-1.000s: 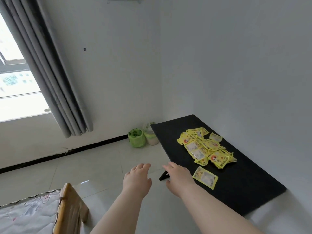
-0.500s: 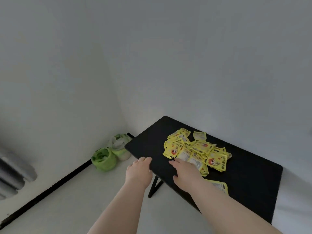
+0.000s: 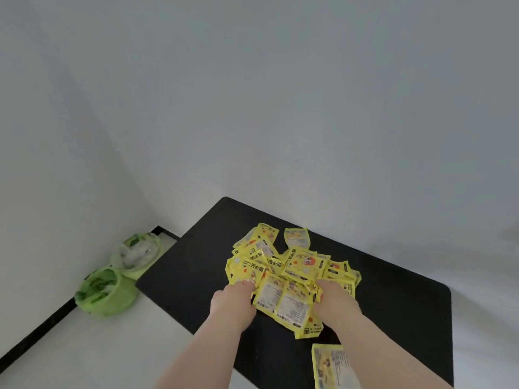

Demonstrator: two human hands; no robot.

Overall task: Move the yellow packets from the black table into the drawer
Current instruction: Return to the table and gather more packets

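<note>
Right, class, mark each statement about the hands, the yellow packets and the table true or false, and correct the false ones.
1. The left hand and the right hand both touch the pile of yellow packets. True.
2. The green bags sit on the black table. False: they sit on the floor, left of it.
3. One lone packet lies apart from the pile, by the right forearm. True.
4. A drawer stands open beside the table. False: no drawer is in view.
</note>
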